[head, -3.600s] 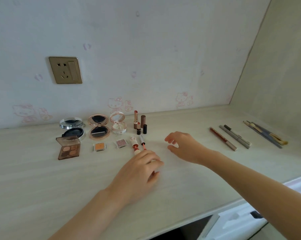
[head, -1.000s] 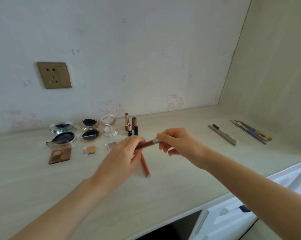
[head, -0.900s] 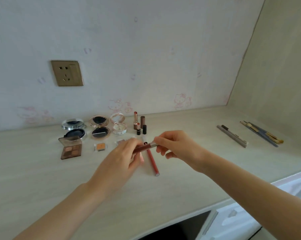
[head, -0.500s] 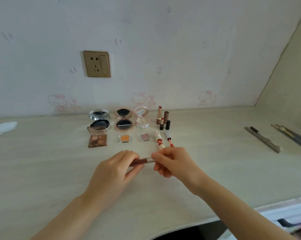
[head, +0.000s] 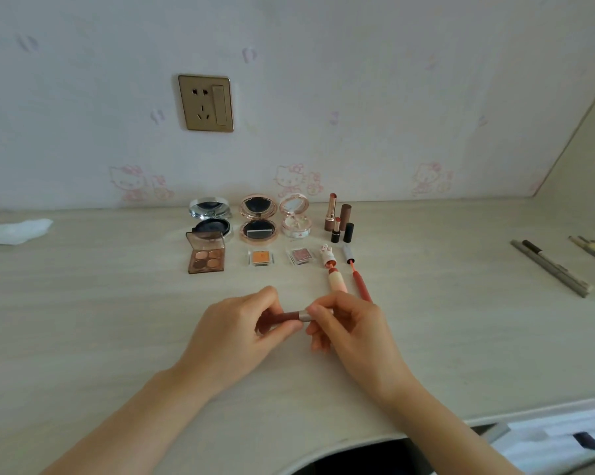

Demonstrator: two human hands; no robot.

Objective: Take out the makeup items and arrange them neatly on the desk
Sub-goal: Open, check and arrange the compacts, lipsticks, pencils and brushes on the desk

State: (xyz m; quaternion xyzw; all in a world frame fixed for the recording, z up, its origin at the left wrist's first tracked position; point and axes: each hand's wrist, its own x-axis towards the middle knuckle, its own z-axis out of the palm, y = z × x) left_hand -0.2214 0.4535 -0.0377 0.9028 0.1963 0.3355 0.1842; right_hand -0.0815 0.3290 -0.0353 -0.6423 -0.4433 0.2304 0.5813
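Note:
A dark red makeup pencil (head: pixel 287 316) with a silver band is held level just above the desk (head: pixel 83 320). My left hand (head: pixel 236 332) grips its red barrel; my right hand (head: pixel 349 325) pinches the silver end. Behind them lie an open pink lip tube (head: pixel 335 277) and a red lip wand (head: pixel 359 282). Farther back stand three open round compacts (head: pixel 256 222), a brown eyeshadow palette (head: pixel 206 257), two small shadow pans (head: pixel 261 258) and several lipsticks (head: pixel 337 219).
Grey pencils (head: pixel 551 269) and several brushes (head: pixel 594 252) lie at the far right by the side wall. A white tissue (head: pixel 13 231) sits at the far left. The desk's front edge (head: pixel 494 413) curves in below my right arm. A gold socket (head: pixel 206 103) is on the wall.
Both hands, holding the pencil, have come down toward the desk and nearer to me. The view has swung left, bringing the tissue in and pushing the pencils to the right edge.

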